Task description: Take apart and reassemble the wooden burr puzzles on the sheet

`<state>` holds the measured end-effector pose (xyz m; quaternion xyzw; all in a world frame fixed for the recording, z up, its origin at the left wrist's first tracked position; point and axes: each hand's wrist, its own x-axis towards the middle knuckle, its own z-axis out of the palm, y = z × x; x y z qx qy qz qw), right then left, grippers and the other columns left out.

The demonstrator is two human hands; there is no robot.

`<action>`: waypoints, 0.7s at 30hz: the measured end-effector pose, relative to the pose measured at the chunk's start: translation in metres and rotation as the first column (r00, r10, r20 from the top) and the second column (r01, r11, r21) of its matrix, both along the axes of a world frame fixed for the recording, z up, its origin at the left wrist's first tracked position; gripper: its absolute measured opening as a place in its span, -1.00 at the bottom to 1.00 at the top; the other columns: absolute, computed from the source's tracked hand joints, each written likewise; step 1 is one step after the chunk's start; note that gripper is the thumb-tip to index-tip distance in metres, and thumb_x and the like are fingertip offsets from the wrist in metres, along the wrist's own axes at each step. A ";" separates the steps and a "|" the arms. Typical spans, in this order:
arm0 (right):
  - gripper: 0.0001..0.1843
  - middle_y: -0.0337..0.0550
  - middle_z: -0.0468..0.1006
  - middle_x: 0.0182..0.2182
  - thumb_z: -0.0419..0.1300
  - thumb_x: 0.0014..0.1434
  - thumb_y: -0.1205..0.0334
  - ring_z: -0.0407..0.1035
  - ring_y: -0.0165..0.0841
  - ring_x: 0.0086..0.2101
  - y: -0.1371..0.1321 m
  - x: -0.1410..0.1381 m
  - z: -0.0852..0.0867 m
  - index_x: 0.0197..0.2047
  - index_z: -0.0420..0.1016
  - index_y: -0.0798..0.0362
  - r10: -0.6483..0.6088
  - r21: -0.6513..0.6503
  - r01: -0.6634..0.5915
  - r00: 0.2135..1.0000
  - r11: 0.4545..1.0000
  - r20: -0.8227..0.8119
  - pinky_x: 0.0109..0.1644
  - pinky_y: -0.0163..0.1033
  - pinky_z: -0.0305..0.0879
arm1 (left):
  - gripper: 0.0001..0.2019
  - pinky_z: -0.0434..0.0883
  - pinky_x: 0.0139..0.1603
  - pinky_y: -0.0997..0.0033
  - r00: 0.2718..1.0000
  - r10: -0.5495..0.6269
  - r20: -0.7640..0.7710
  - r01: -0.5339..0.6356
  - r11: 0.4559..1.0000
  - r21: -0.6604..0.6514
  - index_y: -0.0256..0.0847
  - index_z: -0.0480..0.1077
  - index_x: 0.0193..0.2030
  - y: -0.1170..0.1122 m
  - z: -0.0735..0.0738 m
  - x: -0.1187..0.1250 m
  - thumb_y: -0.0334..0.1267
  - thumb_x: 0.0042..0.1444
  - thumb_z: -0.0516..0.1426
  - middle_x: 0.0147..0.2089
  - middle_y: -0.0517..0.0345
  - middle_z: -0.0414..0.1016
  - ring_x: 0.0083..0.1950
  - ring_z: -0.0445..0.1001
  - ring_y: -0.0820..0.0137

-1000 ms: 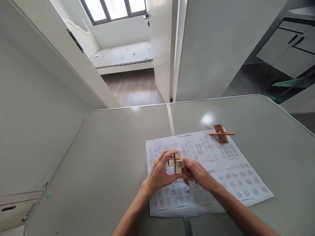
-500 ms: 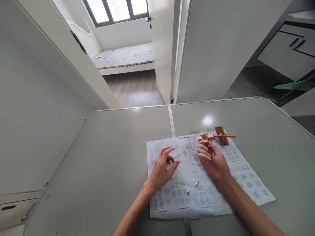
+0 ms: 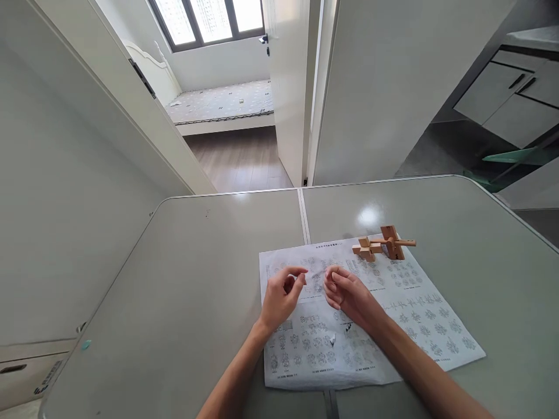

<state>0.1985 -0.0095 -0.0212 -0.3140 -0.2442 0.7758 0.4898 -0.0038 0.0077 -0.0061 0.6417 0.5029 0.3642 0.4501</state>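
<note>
A wooden interlocking-block model (image 3: 367,249), with a flat crosspiece and a thin bar at its right end, lies on the upper right of a printed paper sheet (image 3: 410,326). My right hand (image 3: 349,291) is below and left of the model, apart from it, its fingers loosely curled with nothing visible in them. Over the sheet's left half is my left hand (image 3: 283,294), its thumb and index finger bent toward each other with a small gap. The two hands face each other without touching. Diagrams cover the sheet.
Two small dark-and-white bits, one a white scrap (image 3: 332,340), the other a dark scrap (image 3: 348,327), rest on the paper. The grey table (image 3: 174,302) has a seam down its middle. Past its far edge stand a door (image 3: 290,93) and a bed (image 3: 222,102).
My right hand has let go of the wooden model and moved left and down toward my left hand. The model stays on the sheet. My left hand's fingers have drawn closer together.
</note>
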 end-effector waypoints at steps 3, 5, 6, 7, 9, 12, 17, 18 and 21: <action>-0.72 -0.35 0.25 -0.45 0.44 0.24 0.02 0.09 -0.49 -0.52 0.001 0.000 -0.002 -0.20 0.53 0.01 0.019 0.004 -0.019 1.000 1.000 0.014 -0.46 -0.36 0.23 | -0.73 0.22 -0.50 0.53 0.999 0.012 0.040 -0.011 1.000 -0.014 -0.23 0.56 -0.07 0.001 0.001 0.000 -0.11 0.39 0.12 -0.35 0.17 0.55 -0.53 0.24 0.55; -0.71 -0.35 0.24 -0.45 0.44 0.25 0.01 0.07 -0.49 -0.52 0.003 0.002 -0.003 -0.21 0.52 0.02 0.007 -0.019 -0.007 1.000 1.000 0.002 -0.47 -0.37 0.21 | -0.73 0.24 -0.48 0.52 0.999 0.005 0.032 -0.005 1.000 -0.013 -0.22 0.58 -0.09 0.000 0.002 0.001 -0.10 0.38 0.13 -0.36 0.17 0.55 -0.51 0.27 0.53; -0.71 -0.35 0.23 -0.45 0.43 0.25 0.00 0.06 -0.49 -0.53 0.004 0.003 -0.003 -0.23 0.52 0.02 -0.003 -0.030 0.003 1.000 1.000 -0.006 -0.47 -0.37 0.20 | -0.73 0.24 -0.48 0.52 1.000 0.003 0.025 -0.003 1.000 -0.012 -0.22 0.58 -0.09 0.000 0.002 0.001 -0.10 0.37 0.13 -0.36 0.17 0.55 -0.51 0.27 0.52; -0.71 -0.35 0.22 -0.45 0.42 0.26 0.00 0.04 -0.49 -0.53 0.006 0.004 -0.004 -0.24 0.51 0.02 -0.012 -0.039 0.011 1.000 0.999 -0.014 -0.48 -0.37 0.19 | -0.74 0.24 -0.47 0.52 1.000 0.004 0.018 -0.004 1.000 -0.012 -0.22 0.58 -0.09 0.000 0.002 0.001 -0.11 0.37 0.13 -0.36 0.17 0.55 -0.50 0.27 0.52; -0.70 -0.35 0.21 -0.46 0.40 0.27 -0.01 0.03 -0.49 -0.53 0.008 0.004 -0.004 -0.26 0.50 0.03 -0.017 -0.053 0.016 1.000 0.998 -0.023 -0.49 -0.37 0.17 | -0.74 0.23 -0.48 0.52 1.000 0.005 0.012 -0.005 1.000 -0.019 -0.22 0.58 -0.09 0.000 0.002 0.001 -0.12 0.37 0.13 -0.36 0.17 0.55 -0.51 0.26 0.52; -0.71 -0.34 0.22 -0.45 0.38 0.29 0.00 0.04 -0.49 -0.53 0.010 0.004 -0.004 -0.27 0.51 0.04 0.000 -0.071 -0.002 0.999 0.997 -0.032 -0.48 -0.37 0.18 | -0.76 0.22 -0.49 0.52 1.000 0.003 0.022 -0.003 0.999 -0.032 -0.22 0.57 -0.09 0.001 0.001 0.001 -0.14 0.36 0.13 -0.36 0.18 0.55 -0.51 0.24 0.52; -0.73 -0.33 0.25 -0.45 0.38 0.29 0.02 0.06 -0.48 -0.53 0.010 0.004 -0.005 -0.26 0.52 0.05 0.013 -0.085 -0.017 0.999 0.996 -0.053 -0.46 -0.36 0.19 | -0.76 0.23 -0.48 0.53 1.000 -0.010 0.018 0.010 0.999 -0.033 -0.22 0.55 -0.08 0.001 0.000 0.000 -0.14 0.38 0.12 -0.34 0.18 0.54 -0.50 0.24 0.53; -0.73 -0.33 0.25 -0.44 0.37 0.30 0.02 0.06 -0.48 -0.53 0.010 0.004 -0.005 -0.26 0.52 0.04 0.017 -0.084 -0.021 0.999 0.996 -0.046 -0.46 -0.35 0.20 | -0.76 0.23 -0.48 0.52 1.000 -0.012 0.015 0.012 0.999 -0.033 -0.21 0.55 -0.08 0.001 -0.001 -0.001 -0.13 0.39 0.11 -0.34 0.18 0.54 -0.51 0.24 0.53; -0.72 -0.32 0.26 -0.44 0.37 0.30 0.00 0.07 -0.46 -0.53 0.010 0.005 -0.007 -0.26 0.52 0.04 0.024 -0.080 -0.026 0.999 0.996 -0.025 -0.45 -0.32 0.21 | -0.75 0.24 -0.47 0.52 1.000 -0.015 0.004 0.015 0.999 -0.029 -0.21 0.56 -0.09 0.001 0.000 -0.001 -0.13 0.39 0.11 -0.34 0.18 0.55 -0.51 0.25 0.52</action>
